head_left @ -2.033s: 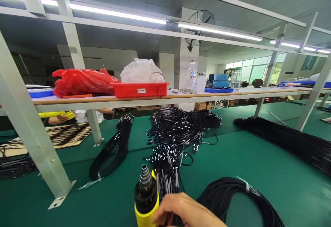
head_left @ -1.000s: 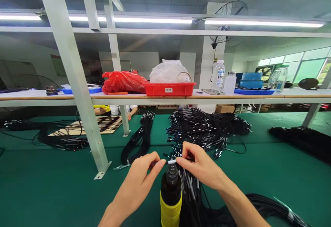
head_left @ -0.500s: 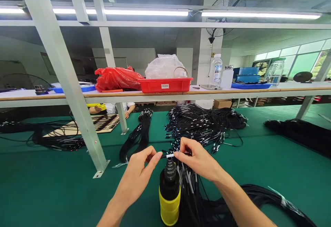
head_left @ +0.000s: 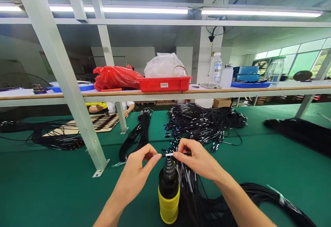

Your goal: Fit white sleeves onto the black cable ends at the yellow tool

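Observation:
My left hand [head_left: 138, 173] and my right hand [head_left: 198, 159] each pinch one end of a thin black cable with a white sleeve [head_left: 169, 154], holding it level just over the black nozzle of an upright yellow-and-black heat tool [head_left: 168, 190]. Both hands are closed in a pinch. Under my right hand lies a bunch of black cables with white-sleeved ends [head_left: 188, 182]. A large pile of similar cables [head_left: 199, 121] lies behind on the green table [head_left: 51, 185].
A white slanted frame post [head_left: 64, 82] stands at left, bolted to the table. Cable coils lie at centre [head_left: 136, 135], right [head_left: 297, 135] and lower right [head_left: 258, 199]. The shelf above carries a red tray [head_left: 165, 83], red bag, bottles. Another person's hands work behind [head_left: 98, 108].
Two seconds ago only my right hand showed, low by the tool. Both hands then came up and pinched the sleeved cable over the nozzle; since half a second ago almost nothing has moved.

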A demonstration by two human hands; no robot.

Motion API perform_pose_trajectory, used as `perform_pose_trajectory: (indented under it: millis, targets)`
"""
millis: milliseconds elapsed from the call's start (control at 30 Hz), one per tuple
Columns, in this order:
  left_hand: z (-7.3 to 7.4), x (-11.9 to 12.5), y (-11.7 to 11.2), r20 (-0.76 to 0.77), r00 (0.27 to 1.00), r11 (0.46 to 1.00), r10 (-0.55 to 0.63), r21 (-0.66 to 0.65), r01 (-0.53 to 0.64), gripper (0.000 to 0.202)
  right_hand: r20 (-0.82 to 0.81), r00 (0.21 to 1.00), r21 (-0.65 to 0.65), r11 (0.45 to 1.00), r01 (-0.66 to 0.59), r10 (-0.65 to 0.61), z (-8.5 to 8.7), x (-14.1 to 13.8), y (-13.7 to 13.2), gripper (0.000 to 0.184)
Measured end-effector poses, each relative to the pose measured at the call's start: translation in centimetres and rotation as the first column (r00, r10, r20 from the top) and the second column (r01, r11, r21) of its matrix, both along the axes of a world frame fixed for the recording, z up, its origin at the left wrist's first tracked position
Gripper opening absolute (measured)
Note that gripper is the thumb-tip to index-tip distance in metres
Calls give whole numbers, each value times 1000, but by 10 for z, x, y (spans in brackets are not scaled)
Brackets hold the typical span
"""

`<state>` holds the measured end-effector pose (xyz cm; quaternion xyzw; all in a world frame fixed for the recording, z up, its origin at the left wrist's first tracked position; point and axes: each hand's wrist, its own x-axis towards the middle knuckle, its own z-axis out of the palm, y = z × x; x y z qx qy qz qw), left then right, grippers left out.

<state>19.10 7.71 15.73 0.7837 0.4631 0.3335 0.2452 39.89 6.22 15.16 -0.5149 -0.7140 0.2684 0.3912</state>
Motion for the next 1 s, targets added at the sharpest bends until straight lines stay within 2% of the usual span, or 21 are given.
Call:
perform_pose_trajectory:
  millis: [133, 200, 400, 567, 767, 1000]
  targets:
    - [3, -1, -1, 12, 1000, 1000, -4, 8, 4, 26, 90, 994, 28, 997, -66, 63, 3, 4, -5, 26]
    - [5, -1, -3, 4, 1000, 1000, -13, -10, 13, 29, 98, 992, 57, 995, -79, 73, 4, 4, -7, 26]
    - [3, -1, -3, -72, 997, 998, -9, -56, 5, 47, 70, 994, 67, 993, -92, 88, 4, 3, -7, 22]
    - [0, -2, 0, -40, 999, 997, -36, -64, 34, 42, 51, 996, 43, 996, -79, 76, 4, 3, -5, 21]
    - [5, -1, -3, -23, 999, 998, -47, -50, 45, 30, -26, 997, -1, 997, -77, 77, 2, 2, -3, 18]
    - [2, 0, -3, 26, 999, 997, -29, -77, 31, 44, -35, 996, 24, 996, -82, 82, 4, 0, -6, 19]
